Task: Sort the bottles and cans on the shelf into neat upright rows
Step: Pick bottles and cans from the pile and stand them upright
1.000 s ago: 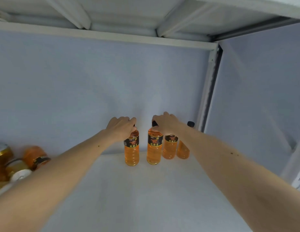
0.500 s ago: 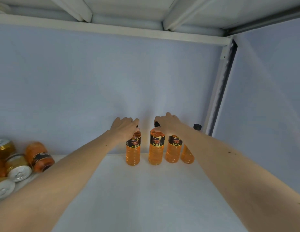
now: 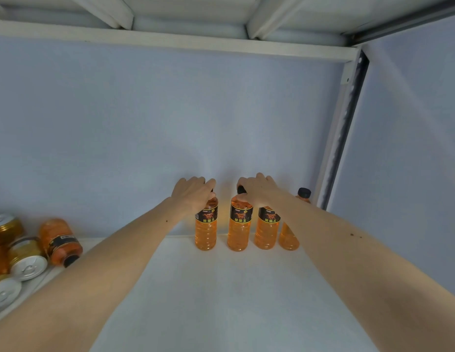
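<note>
Hands [image 3: 193, 193] clasp upright bottle [image 3: 205, 226] tops.

A pale blue-grey back wall [image 3: 119, 128] fills most of the view, plain and evenly lit, with a soft bright patch low near its middle. Above runs a white metal crossbeam [image 3: 170, 43], with white braces [image 3: 267, 19] angling across the underside of the level above. At right, a grey slotted upright post [image 3: 340, 138] meets a matching blue side panel [image 3: 411, 123]. Below, the white shelf board [image 3: 234, 301] spreads toward the camera.
</note>
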Available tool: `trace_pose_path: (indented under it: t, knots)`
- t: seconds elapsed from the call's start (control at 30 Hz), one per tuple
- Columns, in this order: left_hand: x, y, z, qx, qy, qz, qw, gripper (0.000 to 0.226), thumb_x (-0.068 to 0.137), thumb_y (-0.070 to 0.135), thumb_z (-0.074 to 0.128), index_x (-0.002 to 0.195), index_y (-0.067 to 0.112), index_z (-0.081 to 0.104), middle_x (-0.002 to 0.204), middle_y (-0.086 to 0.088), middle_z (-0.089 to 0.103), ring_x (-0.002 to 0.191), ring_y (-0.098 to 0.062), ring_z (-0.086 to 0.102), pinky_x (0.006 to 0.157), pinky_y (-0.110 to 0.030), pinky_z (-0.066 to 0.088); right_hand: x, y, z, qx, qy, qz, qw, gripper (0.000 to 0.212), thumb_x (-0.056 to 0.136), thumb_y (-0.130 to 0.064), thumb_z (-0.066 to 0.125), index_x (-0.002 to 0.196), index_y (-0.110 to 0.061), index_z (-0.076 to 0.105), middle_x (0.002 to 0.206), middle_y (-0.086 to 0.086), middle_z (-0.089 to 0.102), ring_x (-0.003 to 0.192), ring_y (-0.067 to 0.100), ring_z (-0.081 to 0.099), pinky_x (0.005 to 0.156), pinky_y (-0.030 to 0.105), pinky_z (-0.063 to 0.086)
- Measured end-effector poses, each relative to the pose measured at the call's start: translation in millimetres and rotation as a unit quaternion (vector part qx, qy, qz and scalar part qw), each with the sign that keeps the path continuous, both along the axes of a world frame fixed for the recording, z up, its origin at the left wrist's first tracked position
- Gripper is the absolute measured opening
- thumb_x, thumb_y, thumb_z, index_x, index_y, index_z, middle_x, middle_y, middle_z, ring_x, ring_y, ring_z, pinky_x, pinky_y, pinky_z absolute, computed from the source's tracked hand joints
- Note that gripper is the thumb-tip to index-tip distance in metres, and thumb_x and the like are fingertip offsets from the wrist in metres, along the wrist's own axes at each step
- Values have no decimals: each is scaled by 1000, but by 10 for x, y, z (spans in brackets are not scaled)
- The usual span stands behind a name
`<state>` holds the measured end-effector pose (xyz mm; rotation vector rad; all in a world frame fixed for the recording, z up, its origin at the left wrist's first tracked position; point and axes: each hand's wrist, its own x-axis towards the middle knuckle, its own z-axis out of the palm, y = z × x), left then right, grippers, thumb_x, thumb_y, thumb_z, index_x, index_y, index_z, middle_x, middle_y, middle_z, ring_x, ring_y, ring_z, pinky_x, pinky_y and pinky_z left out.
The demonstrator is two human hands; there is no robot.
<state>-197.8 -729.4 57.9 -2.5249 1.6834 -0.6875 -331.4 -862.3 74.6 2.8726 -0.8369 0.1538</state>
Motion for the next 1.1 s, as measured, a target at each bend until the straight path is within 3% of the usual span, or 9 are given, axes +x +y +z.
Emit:
trace_pose_path:
  t: [0.27, 0.53, 0.9, 1.1]
  knots:
    - [72, 20, 54, 28, 66, 1, 997, 31, 101, 40, 36, 121, 17, 44, 104, -5, 57, 90, -22, 56, 67, -31, 44, 41, -1, -11, -13, 6, -8, 1000, 44, 96, -48, 44, 124, -14, 51, 118, 11, 59, 117, 28, 46, 97, 42, 34]
    - [115, 52, 58, 33, 60, -4, 998, 36, 101, 42, 36, 127, 17, 41, 109, -7, 57, 96, -25, 58, 71, -34, 48, 97, 37, -51, -19, -19, -12, 1000, 43, 97, -46, 44, 125, -13, 50, 120, 12, 59, 118, 29, 45, 96, 42, 36]
    - [89, 108, 106, 42, 51, -5, 998, 45, 98, 47, 40, 131, 17, 39, 115, -8, 56, 99, -26, 58, 70, -33, 45, 8, 24, -15, -21, 15, -19, 999, 53, 96, -54, 39, 131, -14, 45, 125, 12, 57, 122, 30, 42, 100, 44, 34]
    - [112, 254, 238, 35, 43, 4, 998, 47, 98, 46, 40, 136, 18, 39, 123, -7, 52, 105, -25, 56, 80, -37, 46, -19, 96, 112, -74, -104, -25, 991, 60, 92, -57, 44, 131, -12, 49, 127, 9, 57, 121, 28, 45, 98, 42, 39]
